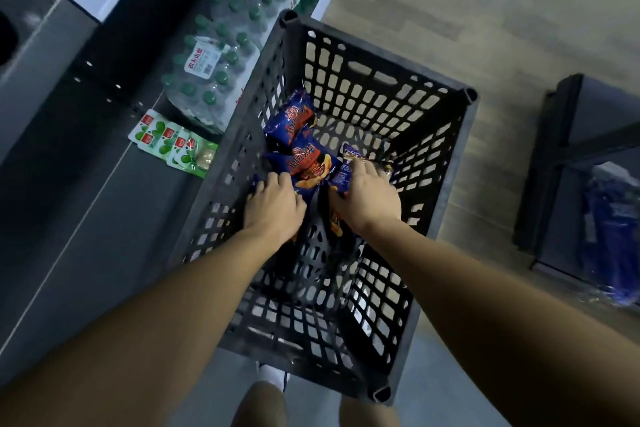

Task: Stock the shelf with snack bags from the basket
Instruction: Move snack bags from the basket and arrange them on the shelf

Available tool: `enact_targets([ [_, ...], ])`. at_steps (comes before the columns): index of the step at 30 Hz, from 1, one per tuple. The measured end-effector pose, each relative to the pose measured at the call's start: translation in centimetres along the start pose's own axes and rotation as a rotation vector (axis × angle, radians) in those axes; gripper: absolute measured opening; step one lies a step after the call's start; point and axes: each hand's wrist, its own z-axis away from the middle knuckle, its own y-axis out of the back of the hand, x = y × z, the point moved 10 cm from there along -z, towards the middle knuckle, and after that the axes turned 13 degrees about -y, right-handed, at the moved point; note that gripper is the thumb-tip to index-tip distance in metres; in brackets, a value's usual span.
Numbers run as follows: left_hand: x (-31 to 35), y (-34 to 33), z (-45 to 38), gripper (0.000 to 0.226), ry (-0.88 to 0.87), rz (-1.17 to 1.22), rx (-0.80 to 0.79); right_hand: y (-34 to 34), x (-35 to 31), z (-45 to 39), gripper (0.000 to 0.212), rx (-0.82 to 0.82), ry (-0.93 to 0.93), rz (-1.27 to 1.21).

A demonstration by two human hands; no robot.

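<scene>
At the bottom edge, the person's knees and a white shoe (272, 376) show above a grey floor (114, 253), with the near corner of a black slotted basket (381, 392) just ahead of them. Both bare forearms reach down over the near rim into the basket. The left hand (273, 204) lies palm down with its fingers curled onto the edge of a blue bag (258, 184) by the left wall; whether it actually grips the bag cannot be told. The right hand (367, 196) is palm down too, its fingers and thumb curled round another blue bag (341, 177). Between and beyond the hands, two more blue snack bags (308, 163) lie on the basket bottom, one overlapping the other (294, 118).

Left of the basket, green packets (166, 142) lie on a low dark shelf (62, 184), and farther along sit shrink-wrapped packs of green-capped bottles (214, 80). Right of the basket, pale wood-look flooring (485, 28) runs to a dark rack (568, 163) holding blue packaging (609, 229).
</scene>
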Motion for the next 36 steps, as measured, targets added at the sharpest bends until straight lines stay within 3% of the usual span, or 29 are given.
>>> enact_targets([
  [6,-1.1,-0.7,-1.0,0.042,-0.01,0.003,0.008,-5.2,4.8,-1.7,0.087,-0.108,-0.498,-0.258],
  [14,-4.7,-3.1,-0.5,0.044,0.134,0.031,-0.079,-9.9,8.0,-1.4,0.07,-0.191,-0.825,-0.613],
  [18,-5.7,-5.4,-0.5,0.046,0.233,0.072,-0.166,-12.4,7.9,-1.4,0.04,-0.334,-0.864,-0.675],
  [20,-6.2,-6.3,-1.0,0.05,0.265,0.085,-0.168,-13.4,7.8,-1.6,0.037,-0.378,-0.846,-0.663],
  [24,-7.2,-7.6,-1.8,0.069,0.353,0.126,-0.11,-12.3,7.8,-2.8,0.054,-0.251,-0.749,-0.63],
  [28,-7.5,-8.7,-2.2,0.081,0.449,0.179,-0.027,-10.2,8.5,-4.2,0.05,-0.191,-0.627,-0.726],
  [33,-6.4,-8.9,-1.7,0.058,0.496,0.243,-0.042,-8.6,8.6,-5.2,0.049,-0.173,-0.565,-0.729],
  [36,-5.3,-7.3,-1.6,0.045,0.455,0.416,0.042,-6.6,8.3,-5.1,0.047,-0.151,-0.534,-0.662],
])
